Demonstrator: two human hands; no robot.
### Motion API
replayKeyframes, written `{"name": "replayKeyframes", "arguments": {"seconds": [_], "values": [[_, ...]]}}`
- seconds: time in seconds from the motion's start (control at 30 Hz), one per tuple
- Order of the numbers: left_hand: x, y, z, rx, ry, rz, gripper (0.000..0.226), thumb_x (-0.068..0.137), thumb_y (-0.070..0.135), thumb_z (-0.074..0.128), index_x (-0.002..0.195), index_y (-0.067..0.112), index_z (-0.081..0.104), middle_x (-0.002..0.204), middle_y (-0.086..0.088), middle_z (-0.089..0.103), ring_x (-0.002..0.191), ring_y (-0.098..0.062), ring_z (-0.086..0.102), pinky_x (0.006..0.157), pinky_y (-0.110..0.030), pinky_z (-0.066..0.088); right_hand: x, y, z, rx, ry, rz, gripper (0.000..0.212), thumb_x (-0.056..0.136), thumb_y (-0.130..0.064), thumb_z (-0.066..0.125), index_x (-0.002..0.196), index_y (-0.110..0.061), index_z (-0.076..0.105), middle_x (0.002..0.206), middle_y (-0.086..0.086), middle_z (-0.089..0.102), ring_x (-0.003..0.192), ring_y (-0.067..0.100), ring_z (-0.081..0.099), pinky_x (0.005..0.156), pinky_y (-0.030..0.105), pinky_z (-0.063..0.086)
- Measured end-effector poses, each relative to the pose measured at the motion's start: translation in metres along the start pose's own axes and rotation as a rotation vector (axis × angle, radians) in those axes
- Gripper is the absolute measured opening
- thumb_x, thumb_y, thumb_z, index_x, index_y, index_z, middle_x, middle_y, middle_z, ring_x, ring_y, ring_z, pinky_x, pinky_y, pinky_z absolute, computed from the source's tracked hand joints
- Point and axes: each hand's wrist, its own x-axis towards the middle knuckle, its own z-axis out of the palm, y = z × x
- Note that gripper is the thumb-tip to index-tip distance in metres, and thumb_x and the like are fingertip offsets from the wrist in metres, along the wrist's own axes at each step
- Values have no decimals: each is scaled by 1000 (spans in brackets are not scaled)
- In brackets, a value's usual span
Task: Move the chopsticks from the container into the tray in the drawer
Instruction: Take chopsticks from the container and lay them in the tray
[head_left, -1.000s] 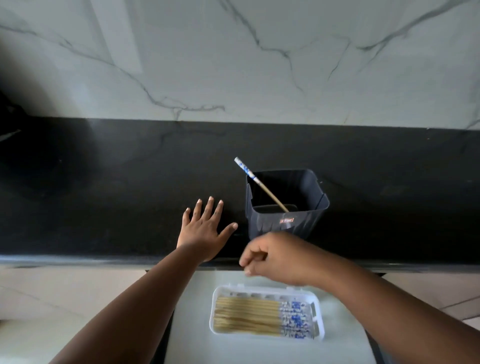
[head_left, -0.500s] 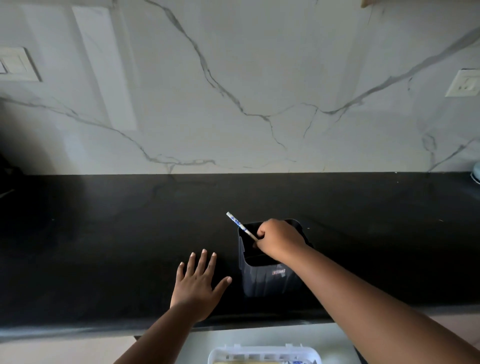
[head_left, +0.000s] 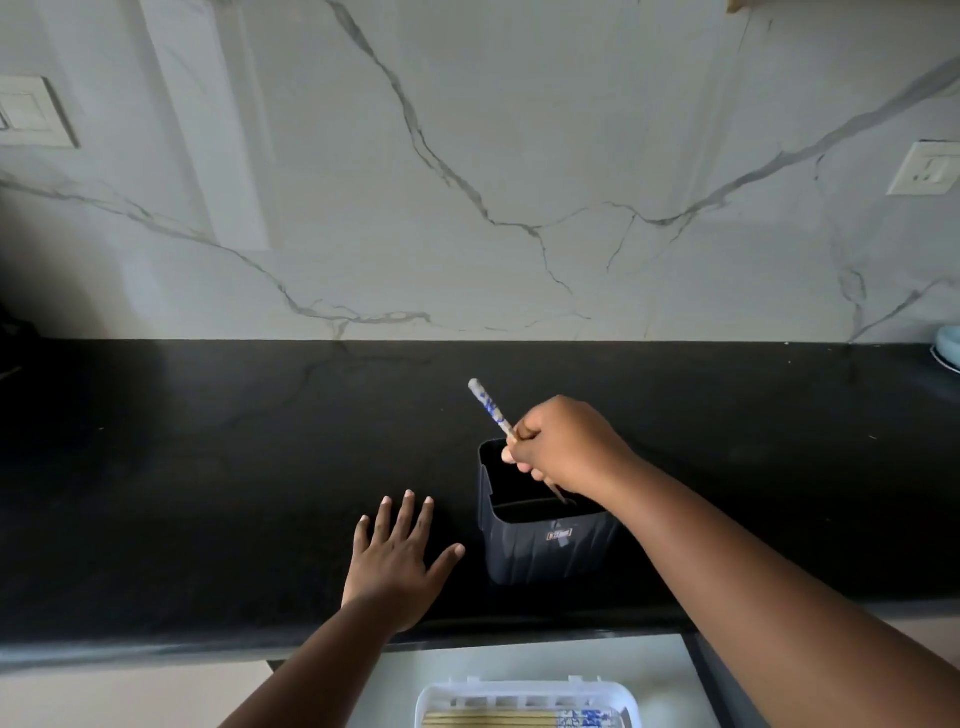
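Note:
A dark square container (head_left: 540, 545) stands on the black counter. One chopstick (head_left: 488, 408) with a blue-and-white patterned top leans out of it to the upper left. My right hand (head_left: 563, 444) is closed around the chopstick's shaft above the container's mouth; the lower tip still points inside. My left hand (head_left: 397, 564) lies flat on the counter left of the container, fingers spread, holding nothing. At the bottom edge a white tray (head_left: 524, 699) sits in the open drawer with several chopsticks (head_left: 498, 719) lying in it, partly cut off by the frame.
The black counter (head_left: 208, 467) runs the full width under a white marbled wall. A switch plate (head_left: 31, 111) is on the wall at left, a socket (head_left: 924, 169) at right. A pale blue object (head_left: 948, 351) sits at the counter's far right edge.
My right hand rose from above the drawer tray to the container and closed on the leaning chopstick. The view tilted upward, so the tray slid to the bottom edge. The left hand stayed flat.

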Motion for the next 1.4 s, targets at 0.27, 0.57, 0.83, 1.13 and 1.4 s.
{"name": "replayKeyframes", "arguments": {"seconds": [0.27, 0.57, 0.83, 1.13, 1.4], "values": [[6, 16, -39, -395, 96, -25, 67, 92, 62, 43, 150, 33, 28, 162, 2, 15, 150, -23, -4, 117, -54, -1, -25, 5, -18, 221, 114, -118, 8, 85, -21, 71, 79, -19, 76, 70, -2, 75, 68, 11, 73, 75, 37, 61], [-1, 90, -157, -656, 373, 568, 42, 86, 32, 71, 126, 20, 63, 126, 1, 66, 120, -5, 53, 100, -19, 40, -28, -14, -57, 500, 126, -182, 6, 81, -20, 77, 75, -23, 76, 71, 0, 76, 69, 14, 74, 62, 23, 59], [-14, 107, -194, -1389, 55, 311, 6, 85, 12, 71, 91, 13, 72, 81, -8, 74, 73, -21, 71, 68, -31, 59, -49, -45, -101, 192, 467, -304, 75, 78, -47, 73, 139, -21, 40, 92, -5, 71, 71, 17, 69, 67, 33, 57], [-30, 104, -245, -1493, -150, 243, 51, 68, 16, 80, 114, 13, 60, 82, -15, 74, 59, -18, 68, 57, -27, 56, -30, -33, -119, -782, 335, -830, 38, 95, -11, 57, 132, -20, 59, 143, 5, 53, 139, 27, 40, 116, 41, 24], [-33, 93, -271, -1571, -138, 281, 32, 93, 40, 55, 86, 18, 78, 77, -2, 71, 64, -11, 64, 54, -23, 53, -26, -7, -79, -42, 463, -766, 22, 84, 1, 65, 97, -12, 77, 90, -2, 76, 82, 11, 70, 74, 32, 58]]}}
